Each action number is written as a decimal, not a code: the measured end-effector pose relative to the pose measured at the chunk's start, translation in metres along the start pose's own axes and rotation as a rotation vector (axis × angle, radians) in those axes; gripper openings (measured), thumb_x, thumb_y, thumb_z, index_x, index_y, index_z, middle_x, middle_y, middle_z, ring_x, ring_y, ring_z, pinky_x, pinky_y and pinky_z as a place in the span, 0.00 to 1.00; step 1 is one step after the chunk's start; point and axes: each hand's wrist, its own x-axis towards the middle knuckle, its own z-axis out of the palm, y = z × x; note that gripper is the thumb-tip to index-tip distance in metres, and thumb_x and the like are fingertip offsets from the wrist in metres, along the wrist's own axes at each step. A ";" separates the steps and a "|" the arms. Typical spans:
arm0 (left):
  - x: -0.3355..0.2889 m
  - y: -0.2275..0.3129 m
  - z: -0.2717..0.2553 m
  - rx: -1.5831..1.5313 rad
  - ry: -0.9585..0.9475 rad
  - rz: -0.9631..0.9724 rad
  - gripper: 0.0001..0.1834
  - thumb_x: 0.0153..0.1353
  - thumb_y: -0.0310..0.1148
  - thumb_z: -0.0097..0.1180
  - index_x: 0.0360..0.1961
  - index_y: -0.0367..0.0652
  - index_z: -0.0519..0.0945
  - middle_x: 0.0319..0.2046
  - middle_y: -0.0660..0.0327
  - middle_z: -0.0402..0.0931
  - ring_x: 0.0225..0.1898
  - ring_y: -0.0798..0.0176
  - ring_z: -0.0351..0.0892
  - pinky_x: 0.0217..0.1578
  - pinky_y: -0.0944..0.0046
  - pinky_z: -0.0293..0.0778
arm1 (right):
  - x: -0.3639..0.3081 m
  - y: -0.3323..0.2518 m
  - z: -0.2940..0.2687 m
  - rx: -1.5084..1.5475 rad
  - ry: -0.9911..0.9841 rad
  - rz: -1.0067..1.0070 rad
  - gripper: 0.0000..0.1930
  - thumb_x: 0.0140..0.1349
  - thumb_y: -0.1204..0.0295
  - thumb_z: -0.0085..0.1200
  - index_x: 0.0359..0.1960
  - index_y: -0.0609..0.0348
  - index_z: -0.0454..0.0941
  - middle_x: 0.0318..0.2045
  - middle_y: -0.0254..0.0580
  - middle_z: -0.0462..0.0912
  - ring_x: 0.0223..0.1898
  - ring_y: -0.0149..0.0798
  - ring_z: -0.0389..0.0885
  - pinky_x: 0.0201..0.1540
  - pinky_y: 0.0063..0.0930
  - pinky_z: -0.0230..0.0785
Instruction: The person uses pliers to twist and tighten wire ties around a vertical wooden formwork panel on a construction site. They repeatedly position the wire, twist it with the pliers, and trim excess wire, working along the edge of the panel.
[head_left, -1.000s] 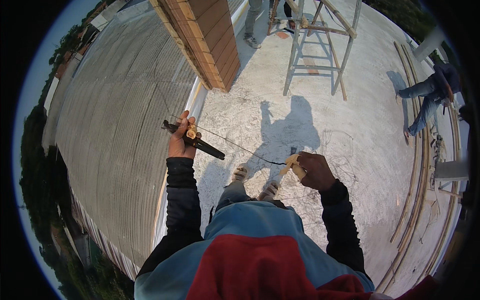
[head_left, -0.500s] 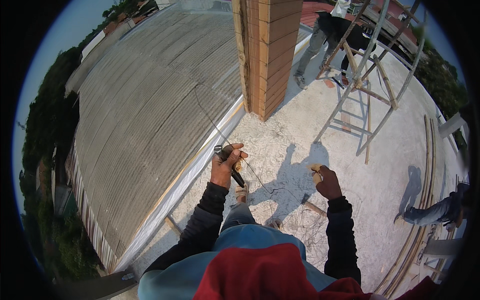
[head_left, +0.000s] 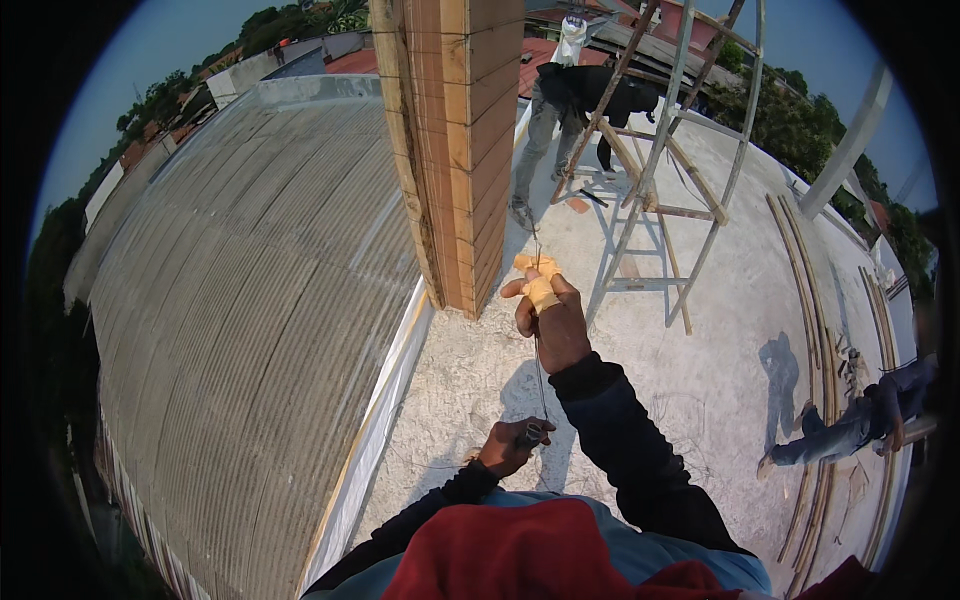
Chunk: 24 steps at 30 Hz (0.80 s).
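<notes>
Dark thin metal wire (head_left: 541, 375) runs near to far, seemingly untied | right hand (head_left: 563, 328): tan-wrapped fingers bent, apparently pinching it | left hand (head_left: 504, 450): fingers curled around dark metal-ended tool (head_left: 533, 434) | brown boarded column (head_left: 488, 170) upright, far left

Bright, hard sunlight, distinct shadows (head_left: 780, 380) on the pale floor (head_left: 690, 400), strong fisheye bending (corners black)
</notes>
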 end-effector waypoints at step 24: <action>0.108 0.140 -0.116 -0.402 0.621 0.127 0.31 0.70 0.45 0.66 0.62 0.29 0.79 0.54 0.50 0.84 0.55 0.62 0.82 0.57 0.64 0.75 | 0.016 -0.001 0.001 -0.304 -0.162 -0.135 0.11 0.78 0.70 0.49 0.51 0.65 0.79 0.30 0.36 0.84 0.28 0.23 0.79 0.28 0.19 0.71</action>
